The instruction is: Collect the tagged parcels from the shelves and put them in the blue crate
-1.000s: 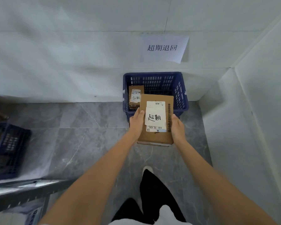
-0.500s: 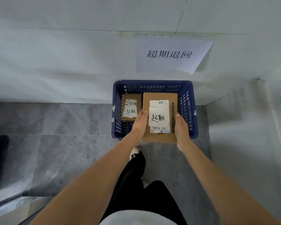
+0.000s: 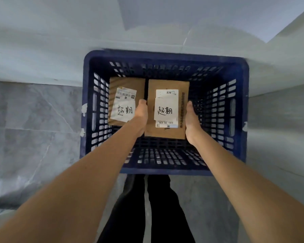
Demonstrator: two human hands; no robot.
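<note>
The left hand (image 3: 142, 115) and right hand (image 3: 191, 118) form the grip, grasping the tagged parcel (image 3: 167, 109) by its opposite side edges. The parcel sits inside the blue crate (image 3: 166, 170), with a second tagged parcel (image 3: 125, 100) just beside it at 9 o'clock.

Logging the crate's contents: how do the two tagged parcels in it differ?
The right parcel is gripped by the left hand and right hand; the left parcel lies untouched in the blue crate. The right parcel looks larger and squarer to the crate; the left parcel's tag sits askew. Both are brown cardboard with handwritten white tags.
</note>
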